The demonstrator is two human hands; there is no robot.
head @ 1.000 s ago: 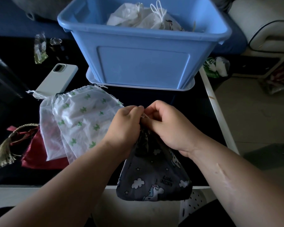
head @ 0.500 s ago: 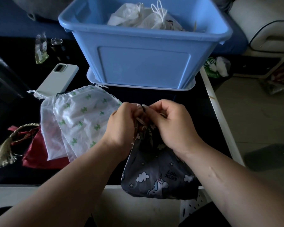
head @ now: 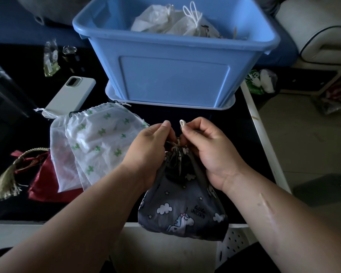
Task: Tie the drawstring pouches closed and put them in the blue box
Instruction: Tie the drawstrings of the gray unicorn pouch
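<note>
Fingers of left hand (head: 148, 147) and right hand (head: 210, 151) pinch unicorn pouch (head: 182, 205) cords (head: 182, 123) over table edge (head: 37, 227), blue box (head: 173, 79) beyond

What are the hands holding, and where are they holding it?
Both the left hand and right hand pinch the drawstring cords at the gathered neck of the dark grey fabric unicorn pouch.

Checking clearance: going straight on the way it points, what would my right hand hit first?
Probably the front wall of the blue box, beyond the right hand; it would pass close to the left hand, though depth is unclear.
</note>
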